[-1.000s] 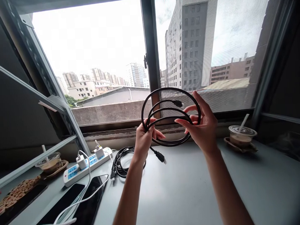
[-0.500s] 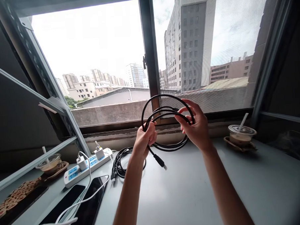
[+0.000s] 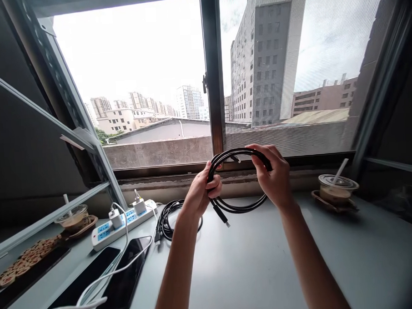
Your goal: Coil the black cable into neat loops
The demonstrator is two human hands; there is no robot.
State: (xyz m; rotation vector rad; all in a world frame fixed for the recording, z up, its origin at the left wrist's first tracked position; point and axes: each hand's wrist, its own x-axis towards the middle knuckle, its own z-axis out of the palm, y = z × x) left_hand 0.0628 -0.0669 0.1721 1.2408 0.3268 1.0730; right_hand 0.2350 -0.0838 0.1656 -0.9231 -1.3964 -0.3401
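A black cable (image 3: 244, 209), wound into a ring of several loops, is held up above the table between my two hands. My left hand (image 3: 204, 188) is closed around the left side of the ring. One plug end (image 3: 222, 216) hangs below that hand, its metal tip pointing down and right. The other plug end (image 3: 236, 159) shows inside the top of the ring. My right hand (image 3: 273, 172) grips the upper right of the loops between thumb and fingers. A second coiled black cable (image 3: 166, 220) lies on the table, partly behind my left forearm.
A white power strip (image 3: 123, 226) with two chargers stands at left. White cords run across two dark phones (image 3: 129, 276). Lidded drink cups stand at left (image 3: 74, 219) and right (image 3: 337, 187). Small round wooden pieces (image 3: 26, 262) lie far left. A window (image 3: 217, 104) closes off the back.
The large loose loop that stood above the others has been drawn down, and the loops now lie closer together. My right hand has closed onto the ring's upper right.
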